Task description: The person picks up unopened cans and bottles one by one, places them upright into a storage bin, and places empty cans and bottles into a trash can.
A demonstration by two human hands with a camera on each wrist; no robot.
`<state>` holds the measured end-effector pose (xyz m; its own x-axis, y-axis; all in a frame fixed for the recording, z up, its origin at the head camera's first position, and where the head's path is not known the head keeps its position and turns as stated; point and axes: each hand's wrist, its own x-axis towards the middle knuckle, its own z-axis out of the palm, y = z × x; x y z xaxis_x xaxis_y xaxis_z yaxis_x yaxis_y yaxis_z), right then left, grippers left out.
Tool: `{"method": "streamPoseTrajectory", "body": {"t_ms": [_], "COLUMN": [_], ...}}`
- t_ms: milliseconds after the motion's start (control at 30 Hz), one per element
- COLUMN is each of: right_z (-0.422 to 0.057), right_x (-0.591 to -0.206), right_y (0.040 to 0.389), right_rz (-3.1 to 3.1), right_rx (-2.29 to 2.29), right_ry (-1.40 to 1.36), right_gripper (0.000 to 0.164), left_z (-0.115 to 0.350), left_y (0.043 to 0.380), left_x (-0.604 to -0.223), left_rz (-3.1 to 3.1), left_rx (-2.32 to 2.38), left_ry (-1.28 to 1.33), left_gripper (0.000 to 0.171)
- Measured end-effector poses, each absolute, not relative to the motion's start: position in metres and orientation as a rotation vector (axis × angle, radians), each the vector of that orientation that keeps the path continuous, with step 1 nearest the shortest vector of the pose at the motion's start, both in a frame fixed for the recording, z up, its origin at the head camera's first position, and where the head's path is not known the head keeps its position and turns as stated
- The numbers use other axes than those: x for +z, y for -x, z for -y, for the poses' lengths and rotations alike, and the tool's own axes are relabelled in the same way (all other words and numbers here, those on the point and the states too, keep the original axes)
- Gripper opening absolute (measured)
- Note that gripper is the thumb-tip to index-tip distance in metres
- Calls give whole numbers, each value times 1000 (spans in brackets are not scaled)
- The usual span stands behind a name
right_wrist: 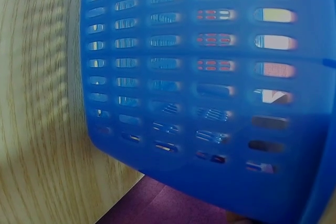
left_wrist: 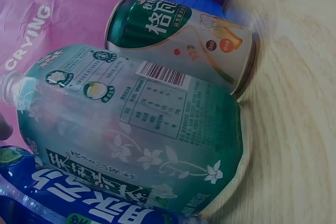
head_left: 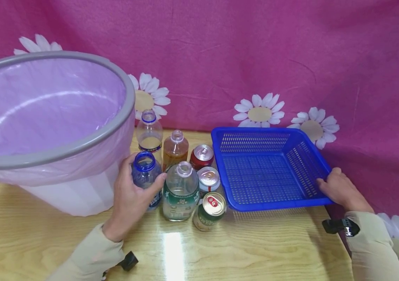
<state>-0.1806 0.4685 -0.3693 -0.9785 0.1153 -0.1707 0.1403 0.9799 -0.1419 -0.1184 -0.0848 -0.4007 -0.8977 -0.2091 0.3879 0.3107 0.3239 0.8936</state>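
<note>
My left hand [head_left: 130, 203] curls round an open blue plastic bottle [head_left: 144, 177], thumb on its right side. Right beside that is a clear bottle with a green label [head_left: 180, 201], uncapped, which fills much of the left wrist view [left_wrist: 131, 124]. My right hand [head_left: 345, 190] grips the right rim of a blue slotted plastic basket [head_left: 276, 205], with nothing inside it. The basket's slotted wall [right_wrist: 157, 167] covers most of the right wrist view, and the right fingers are mostly hidden there.
A large bin with a grey rim [head_left: 129, 97] and purple liner stands at left. Behind the blue bottle are a clear bottle [head_left: 149, 134] and an amber one [head_left: 175, 150]. A red can [head_left: 202, 156], a pale can [head_left: 209, 178] and a green can [head_left: 208, 214] line the basket's left side.
</note>
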Motion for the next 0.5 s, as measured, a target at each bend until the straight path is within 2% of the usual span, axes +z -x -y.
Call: {"method": "streamPoseTrajectory", "body": {"t_ms": [500], "right_z": [-470], "right_x": [-371], "right_y": [181], "right_rz": [-2961], "right_rx": [-237], "right_ry": [-211], "right_gripper": [56], "left_z": [88], "left_y": [117], "left_x": [-396], "left_rz": [2198], "left_rx": [-1541], "left_ry": [106], "left_gripper": [67]}}
